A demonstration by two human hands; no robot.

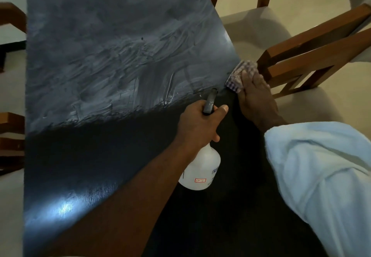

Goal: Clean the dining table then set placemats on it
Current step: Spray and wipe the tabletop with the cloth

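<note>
Checked cloth is lying bunched at the right edge of the dining table, just beside a wooden chair. Right hand, pale sleeve behind it, is pressing it down with fingers straight and close together.

The cloth is looking soft, light and limp, likely to crumple. It is best worked under a flat palm (no clear long axis while bunched).

Left hand is gripping the spray bottle at the neck, fingers wrapped round it. The plastic is probably light and possibly slick if wet, so the neck is the sure hold. The bottle's long axis is running from its base near the person to its nozzle, which is aiming away toward the cloth. Streaks are showing across the far half of the tabletop.
</note>
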